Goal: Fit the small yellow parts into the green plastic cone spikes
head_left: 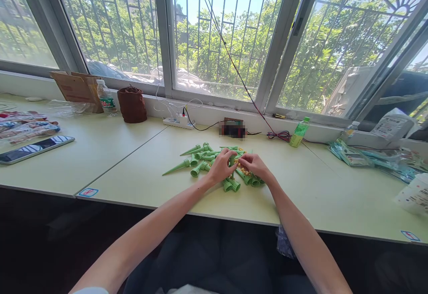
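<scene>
A heap of several green cone-shaped plastic spikes (200, 158) lies on the pale table (133, 169) in front of me, with small yellow bits (239, 165) among them. My left hand (220, 167) rests on the heap, fingers curled round a green spike. My right hand (256, 165) is beside it, fingers pinched over the yellow bits and spikes. What the right fingers hold is too small to make out. One long spike (176, 167) lies apart at the left.
A power strip (177, 121), brown pouch (132, 104), water bottle (107, 99) and cardboard (75, 87) line the window sill side. A green bottle (299, 132) stands right of centre. Plastic packets (368, 157) lie at right, packets and a flat device (35, 148) at left.
</scene>
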Demonstrator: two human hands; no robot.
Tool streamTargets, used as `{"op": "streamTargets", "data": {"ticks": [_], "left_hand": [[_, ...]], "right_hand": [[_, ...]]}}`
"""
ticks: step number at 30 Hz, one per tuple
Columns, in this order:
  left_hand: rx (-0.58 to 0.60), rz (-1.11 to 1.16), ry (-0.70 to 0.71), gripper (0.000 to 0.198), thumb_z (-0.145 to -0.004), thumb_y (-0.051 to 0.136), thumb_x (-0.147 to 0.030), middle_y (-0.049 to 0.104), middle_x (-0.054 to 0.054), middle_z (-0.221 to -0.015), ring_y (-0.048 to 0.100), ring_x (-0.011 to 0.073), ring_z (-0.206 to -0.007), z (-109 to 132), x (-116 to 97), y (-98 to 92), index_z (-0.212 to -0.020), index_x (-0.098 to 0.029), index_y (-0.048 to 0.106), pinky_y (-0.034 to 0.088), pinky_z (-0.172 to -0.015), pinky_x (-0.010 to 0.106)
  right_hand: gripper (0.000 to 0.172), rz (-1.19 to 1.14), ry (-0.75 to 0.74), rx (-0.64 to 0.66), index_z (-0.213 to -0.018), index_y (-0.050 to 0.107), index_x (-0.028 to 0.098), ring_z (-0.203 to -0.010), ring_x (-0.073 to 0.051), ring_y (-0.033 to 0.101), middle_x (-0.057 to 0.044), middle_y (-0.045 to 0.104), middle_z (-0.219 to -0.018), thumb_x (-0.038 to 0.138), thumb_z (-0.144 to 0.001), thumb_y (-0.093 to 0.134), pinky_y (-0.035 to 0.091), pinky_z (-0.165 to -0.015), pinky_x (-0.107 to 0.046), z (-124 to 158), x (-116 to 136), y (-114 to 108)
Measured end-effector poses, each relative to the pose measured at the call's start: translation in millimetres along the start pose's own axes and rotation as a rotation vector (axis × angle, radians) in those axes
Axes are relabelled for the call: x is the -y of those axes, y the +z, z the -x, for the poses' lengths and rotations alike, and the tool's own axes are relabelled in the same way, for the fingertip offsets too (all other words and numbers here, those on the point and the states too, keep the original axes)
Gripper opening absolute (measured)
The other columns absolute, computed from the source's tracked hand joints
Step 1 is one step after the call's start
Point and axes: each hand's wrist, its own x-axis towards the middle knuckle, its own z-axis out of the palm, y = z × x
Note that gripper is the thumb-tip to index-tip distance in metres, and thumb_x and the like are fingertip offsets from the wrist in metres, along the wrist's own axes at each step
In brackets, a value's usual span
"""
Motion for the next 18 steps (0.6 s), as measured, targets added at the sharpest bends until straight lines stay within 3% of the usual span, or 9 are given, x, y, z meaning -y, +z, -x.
{"op": "streamTargets", "data": {"ticks": [7,13,18], "left_hand": [[-0.011,-0.013,0.008,0.027,-0.080,0.064,-0.022,0.052,0.001,-0.092,0.047,0.0073,-0.058,0.1,1.6,1.3,-0.106,-0.019,0.059,0.047,-0.066,0.025],[0.003,0.000,-0.006,0.027,-0.078,0.064,-0.019,0.052,0.002,-0.095,0.046,0.0067,-0.057,0.3,0.6,0.4,-0.105,-0.019,0.060,0.047,-0.066,0.025],[0.009,0.004,-0.003,0.026,-0.079,0.063,-0.020,0.052,0.002,-0.096,0.047,0.0071,-0.058,0.4,0.2,-0.2,-0.106,-0.020,0.061,0.047,-0.065,0.025]], "right_hand": [[0.046,0.045,-0.005,0.000,-0.061,0.057,0.018,-0.044,-0.011,0.044,0.000,0.053,-0.051,0.058,-0.084,0.054,0.034,-0.045,-0.025,-3.3,-6.1,-0.2],[0.035,-0.019,-0.005,-0.024,-0.080,0.061,0.017,-0.048,-0.012,0.049,0.000,0.059,-0.059,0.052,-0.078,0.064,0.038,-0.047,-0.025,-1.6,-4.8,-0.6],[0.034,-0.057,0.003,-0.012,-0.080,0.058,0.018,-0.050,-0.012,0.050,0.001,0.059,-0.060,0.050,-0.077,0.066,0.039,-0.048,-0.025,-1.1,-4.5,-0.3]]}}
